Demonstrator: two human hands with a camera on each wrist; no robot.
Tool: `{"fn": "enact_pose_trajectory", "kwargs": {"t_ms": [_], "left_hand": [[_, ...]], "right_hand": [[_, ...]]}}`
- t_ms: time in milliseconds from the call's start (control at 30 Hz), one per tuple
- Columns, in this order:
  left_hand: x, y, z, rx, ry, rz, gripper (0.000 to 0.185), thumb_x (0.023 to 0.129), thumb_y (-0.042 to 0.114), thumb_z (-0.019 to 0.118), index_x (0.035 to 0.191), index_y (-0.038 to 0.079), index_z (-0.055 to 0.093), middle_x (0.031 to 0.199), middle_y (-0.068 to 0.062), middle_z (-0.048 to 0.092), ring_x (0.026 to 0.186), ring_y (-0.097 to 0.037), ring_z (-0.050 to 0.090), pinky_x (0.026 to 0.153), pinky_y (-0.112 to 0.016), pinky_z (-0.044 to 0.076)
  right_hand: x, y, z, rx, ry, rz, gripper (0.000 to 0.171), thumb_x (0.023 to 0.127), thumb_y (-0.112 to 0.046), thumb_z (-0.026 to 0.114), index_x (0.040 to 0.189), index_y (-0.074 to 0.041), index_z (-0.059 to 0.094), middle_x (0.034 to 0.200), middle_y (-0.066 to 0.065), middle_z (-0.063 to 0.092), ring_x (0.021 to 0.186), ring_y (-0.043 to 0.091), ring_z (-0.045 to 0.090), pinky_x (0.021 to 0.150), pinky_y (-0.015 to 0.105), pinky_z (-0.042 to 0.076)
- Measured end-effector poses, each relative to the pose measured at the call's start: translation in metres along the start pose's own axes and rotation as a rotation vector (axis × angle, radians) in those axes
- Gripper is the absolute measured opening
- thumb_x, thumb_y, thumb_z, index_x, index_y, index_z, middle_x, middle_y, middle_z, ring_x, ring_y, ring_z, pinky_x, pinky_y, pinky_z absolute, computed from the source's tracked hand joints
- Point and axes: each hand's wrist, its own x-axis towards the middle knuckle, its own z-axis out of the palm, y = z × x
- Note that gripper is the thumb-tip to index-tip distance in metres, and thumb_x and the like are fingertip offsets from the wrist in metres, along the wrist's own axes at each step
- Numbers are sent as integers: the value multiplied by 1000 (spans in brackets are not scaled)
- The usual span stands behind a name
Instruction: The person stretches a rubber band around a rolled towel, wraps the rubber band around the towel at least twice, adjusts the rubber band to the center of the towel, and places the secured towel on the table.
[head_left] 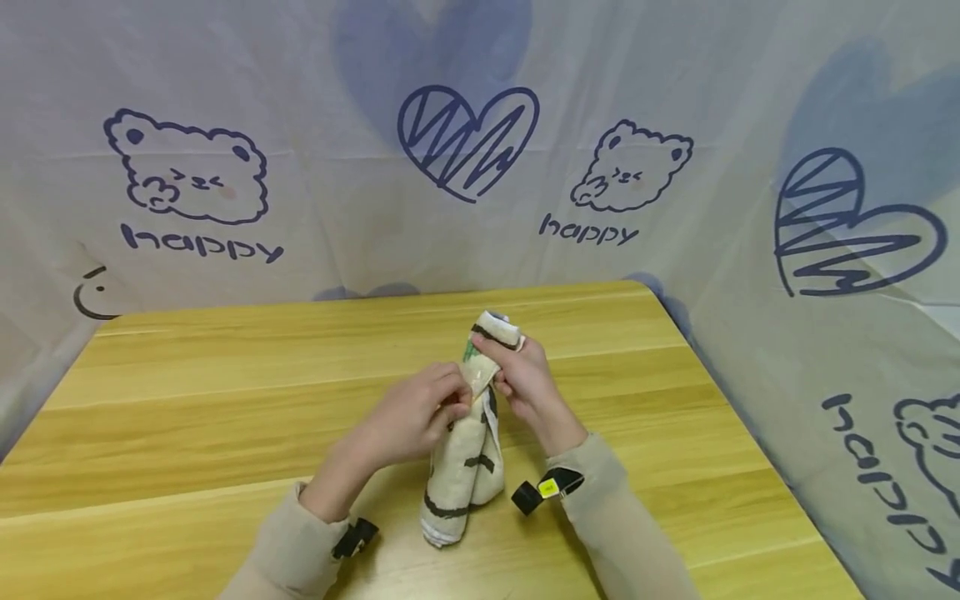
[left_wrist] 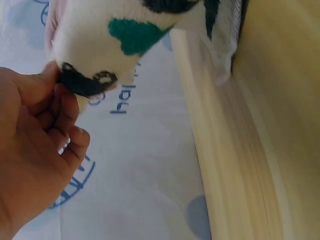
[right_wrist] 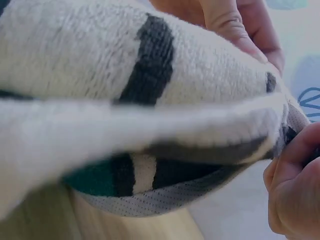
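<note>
A rolled cream towel (head_left: 459, 467) with black marks and a green patch stands tilted on the wooden table (head_left: 187, 400), its lower end on the tabletop. My left hand (head_left: 431, 408) pinches a fold of the cloth at mid height. My right hand (head_left: 525, 379) grips the upper part, its thumb over the top end. In the left wrist view my left hand (left_wrist: 35, 150) pinches a dark-edged corner of the towel (left_wrist: 115, 35). The towel (right_wrist: 125, 100) fills the right wrist view, with my right hand (right_wrist: 292, 190) at its lower right edge.
A pale backdrop cloth (head_left: 195, 175), printed with bears, hearts and "happy", hangs behind and to the right of the table. Black camera straps sit on both wrists (head_left: 543, 490). The table's right edge (head_left: 720, 392) runs close to the cloth.
</note>
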Motion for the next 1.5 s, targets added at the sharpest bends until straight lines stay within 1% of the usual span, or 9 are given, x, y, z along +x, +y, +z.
{"fn": "enact_pose_trajectory", "kwargs": {"t_ms": [200, 267, 400, 500, 633, 933, 1200, 1367, 1500], "left_hand": [[-4, -14, -13, -237, 85, -49, 12, 100, 2, 65, 96, 12, 59, 90, 2, 55, 78, -12, 50, 69, -29, 46], [-5, -17, -19, -306, 114, -40, 12, 100, 1, 64, 96, 12, 60, 89, 2, 56, 77, -13, 49, 68, -28, 44], [-8, -22, -25, -432, 125, -41, 11, 102, -1, 59, 97, 9, 60, 88, -1, 54, 77, -16, 49, 68, -28, 42], [-9, -24, -26, -457, 102, -74, 7, 104, 3, 58, 100, 8, 61, 89, -1, 57, 79, -17, 51, 69, -29, 44], [-9, -24, -25, -373, 114, -109, 3, 103, 9, 64, 103, 9, 67, 96, 1, 64, 80, -14, 55, 68, -29, 48], [-5, -15, -27, -163, 282, 37, 13, 92, 5, 78, 100, 14, 74, 99, 3, 68, 85, -12, 62, 64, -30, 50], [-3, -14, -22, 177, 359, 199, 12, 84, 13, 87, 94, 10, 82, 95, 0, 72, 83, -16, 64, 67, -31, 55], [-4, -15, -18, 204, 366, 183, 13, 81, 12, 89, 92, 11, 83, 95, 1, 73, 84, -17, 66, 68, -31, 56], [-4, -12, -17, 189, 316, 135, 12, 83, 15, 89, 91, 12, 80, 96, 2, 73, 86, -16, 67, 73, -31, 58]], "right_hand": [[-6, -3, 0, -10, -185, -72, 23, 98, -22, 73, 112, -8, 63, 70, -3, 62, 45, 1, 44, 40, 16, 34], [-8, -4, 0, -2, -275, -87, 33, 92, -30, 80, 111, -9, 62, 72, -3, 63, 50, 4, 47, 43, 17, 37], [-10, -4, 1, 4, -462, -125, 67, 85, -40, 88, 131, -2, 58, 100, 2, 70, 65, 9, 55, 47, 18, 40], [-11, -3, 4, -5, -444, -146, 50, 93, -28, 80, 130, -2, 60, 104, 1, 70, 68, 8, 55, 48, 18, 40], [-13, -1, 9, -10, -269, -123, 3, 97, -13, 68, 97, -13, 65, 74, -5, 62, 53, 4, 46, 47, 17, 36], [-12, 5, 16, 48, -136, -29, 20, 98, -14, 67, 78, -17, 65, 55, -7, 55, 40, 1, 41, 41, 15, 32], [-12, 6, 20, 91, -90, 35, 15, 97, -13, 68, 82, -14, 65, 57, -6, 57, 38, -1, 42, 37, 14, 31], [-13, 7, 21, 116, -91, 63, 11, 98, -13, 66, 87, -11, 64, 54, -5, 55, 36, 0, 43, 35, 14, 34], [-14, 8, 23, 88, -63, 59, 11, 96, -14, 68, 87, -11, 63, 52, -6, 53, 33, 1, 42, 34, 15, 34]]}}
